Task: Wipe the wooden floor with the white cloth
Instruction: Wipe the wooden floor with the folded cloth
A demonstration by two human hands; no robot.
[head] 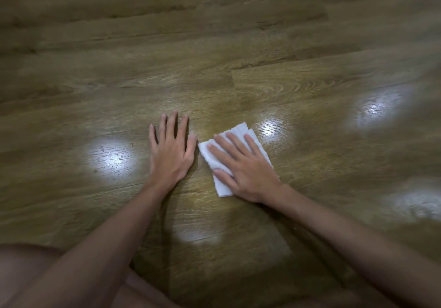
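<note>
Cloth: the white cloth [235,152] lies folded flat on the wooden floor [214,45], near the middle of the view, just right of the left hand.
Right hand: the right hand [243,167] presses down on the cloth with straight, spread fingers; nothing is pinched or curled round.
Left hand: the left hand [171,147] rests palm-down on the bare boards, fingers straight and released, its thumb just beside the cloth's left corner, apparently as a prop.
Done so far: wiping looks under way, since the cloth is down and loaded by the hand; which boards are already wiped cannot be read from the surface.
Left to do: dark specks [112,155] show in the bright reflection left of the left hand, so that patch probably still needs a pass, as does the wide stretch of floor beyond.
Hard to make out: the outer floor is blurred and the glare patches [379,107] wash out the grain, so dirt there may go unseen.
Hidden: the cloth's underside and the part under the palm.
Cut off: a bare leg [28,269] at the lower left edge.
</note>
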